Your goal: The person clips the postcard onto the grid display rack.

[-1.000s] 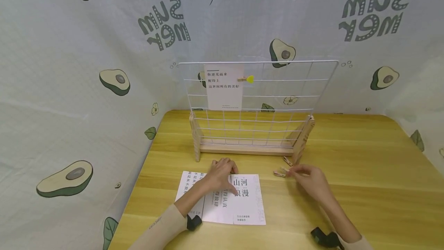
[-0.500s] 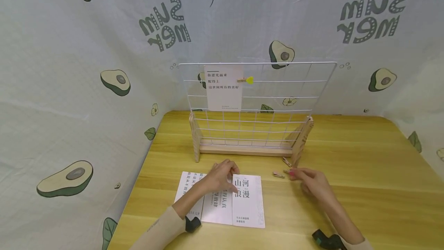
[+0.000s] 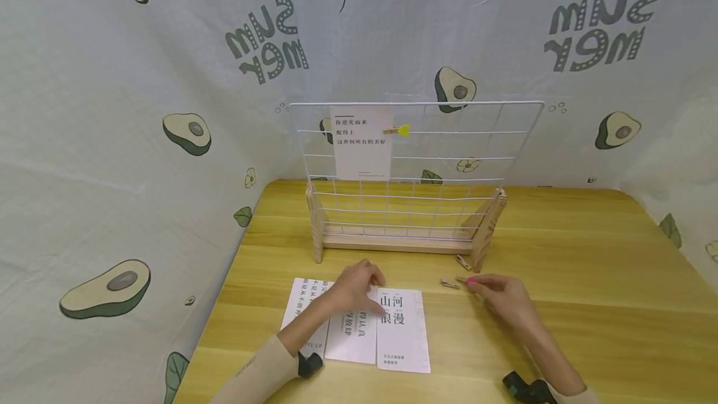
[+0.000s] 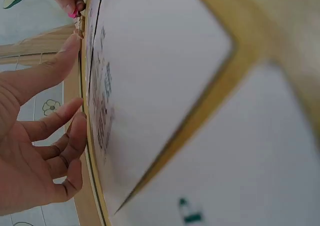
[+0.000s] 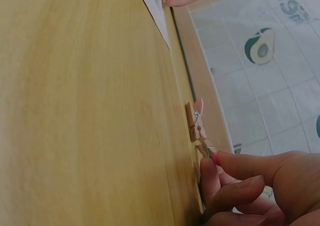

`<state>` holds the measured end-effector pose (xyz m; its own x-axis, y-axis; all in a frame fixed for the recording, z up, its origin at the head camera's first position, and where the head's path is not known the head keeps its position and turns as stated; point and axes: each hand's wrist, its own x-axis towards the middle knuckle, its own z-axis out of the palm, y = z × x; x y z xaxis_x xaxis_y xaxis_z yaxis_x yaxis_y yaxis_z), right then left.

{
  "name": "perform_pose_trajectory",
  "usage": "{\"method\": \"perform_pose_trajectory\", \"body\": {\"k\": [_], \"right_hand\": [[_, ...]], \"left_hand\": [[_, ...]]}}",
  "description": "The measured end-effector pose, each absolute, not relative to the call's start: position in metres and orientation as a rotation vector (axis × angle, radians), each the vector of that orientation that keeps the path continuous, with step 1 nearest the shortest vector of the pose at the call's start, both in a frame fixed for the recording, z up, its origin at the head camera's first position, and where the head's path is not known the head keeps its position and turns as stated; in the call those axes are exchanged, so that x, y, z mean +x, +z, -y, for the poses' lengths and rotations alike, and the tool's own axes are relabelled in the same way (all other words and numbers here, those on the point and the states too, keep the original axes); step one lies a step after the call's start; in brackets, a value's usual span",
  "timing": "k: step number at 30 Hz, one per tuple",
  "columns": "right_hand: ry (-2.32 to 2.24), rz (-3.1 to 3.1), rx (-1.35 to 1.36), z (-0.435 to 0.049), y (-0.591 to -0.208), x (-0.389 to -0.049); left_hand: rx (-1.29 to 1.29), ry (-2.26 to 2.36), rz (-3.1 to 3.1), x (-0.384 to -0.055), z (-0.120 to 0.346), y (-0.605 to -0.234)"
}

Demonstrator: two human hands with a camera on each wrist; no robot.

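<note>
In the head view my left hand (image 3: pixel 354 292) lies over the middle card (image 3: pixel 350 341), its thumb tip at the left edge of the right card (image 3: pixel 402 335). Its fingers bend loosely and hold nothing, as the left wrist view shows. A third card (image 3: pixel 297 313) lies partly beneath my left forearm. My right hand (image 3: pixel 502 301) pinches a small wooden clothespin with a pink end (image 5: pixel 215 159) between thumb and fingers, low at the tabletop. Just beyond it rests another wooden clothespin (image 5: pixel 194 123). One more clothespin (image 3: pixel 463 262) lies by the rack's right foot.
A white wire grid rack (image 3: pixel 443 158) on a wooden base (image 3: pixel 398 244) stands behind my hands. A printed card (image 3: pixel 363 158) hangs on it at upper left, with a yellow-ended clothespin (image 3: pixel 397 130) at its edge. Printed cloth (image 3: pixel 112 204) surrounds the wooden table (image 3: pixel 589 304).
The right card has slid slightly toward me, apart from the middle card. A pink end now shows at my right fingertips, and that clothespin has separated slightly from its neighbor. My left hand barely moved.
</note>
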<state>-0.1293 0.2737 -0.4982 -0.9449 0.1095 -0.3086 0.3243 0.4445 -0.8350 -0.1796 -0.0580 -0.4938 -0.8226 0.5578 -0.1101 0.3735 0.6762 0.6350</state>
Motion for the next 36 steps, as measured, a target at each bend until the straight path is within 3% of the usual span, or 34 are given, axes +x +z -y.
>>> {"method": "perform_pose_trajectory", "body": {"k": [9, 22, 36], "right_hand": [[-1.519, -2.486, 0.327, -0.274, -0.498, -0.128], [-1.513, -2.481, 0.304, -0.275, -0.501, -0.127], [-1.515, -2.519, 0.273, -0.275, -0.497, -0.125]], "left_hand": [[0.802, 0.728, -2.698, -0.176, 0.051, -0.495], [0.637, 1.298, -2.381, -0.184, 0.055, -0.492], [0.733, 1.523, -2.329, -0.186, 0.06, -0.48]]}}
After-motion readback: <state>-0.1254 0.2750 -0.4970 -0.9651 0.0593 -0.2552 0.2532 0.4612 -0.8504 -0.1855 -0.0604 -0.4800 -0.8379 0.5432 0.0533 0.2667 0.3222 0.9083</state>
